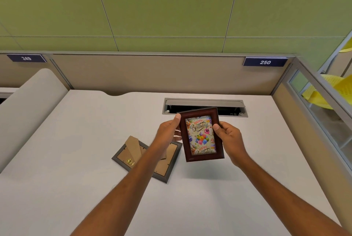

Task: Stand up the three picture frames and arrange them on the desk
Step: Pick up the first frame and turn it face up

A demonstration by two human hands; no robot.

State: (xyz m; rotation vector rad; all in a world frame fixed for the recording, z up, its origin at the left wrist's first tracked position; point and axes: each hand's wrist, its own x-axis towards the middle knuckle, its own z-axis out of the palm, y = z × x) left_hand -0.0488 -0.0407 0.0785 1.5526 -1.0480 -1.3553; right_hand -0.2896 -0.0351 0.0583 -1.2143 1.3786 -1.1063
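Both hands (198, 135) around brown frame (201, 134)

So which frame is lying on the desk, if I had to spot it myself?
Start at the white desk below the 250 sign. Left of the dark brown birthday frame held in both hands lies the grey frame, partly under the left forearm. It is face down, showing cardboard backing, a stand flap and a gold hanger.
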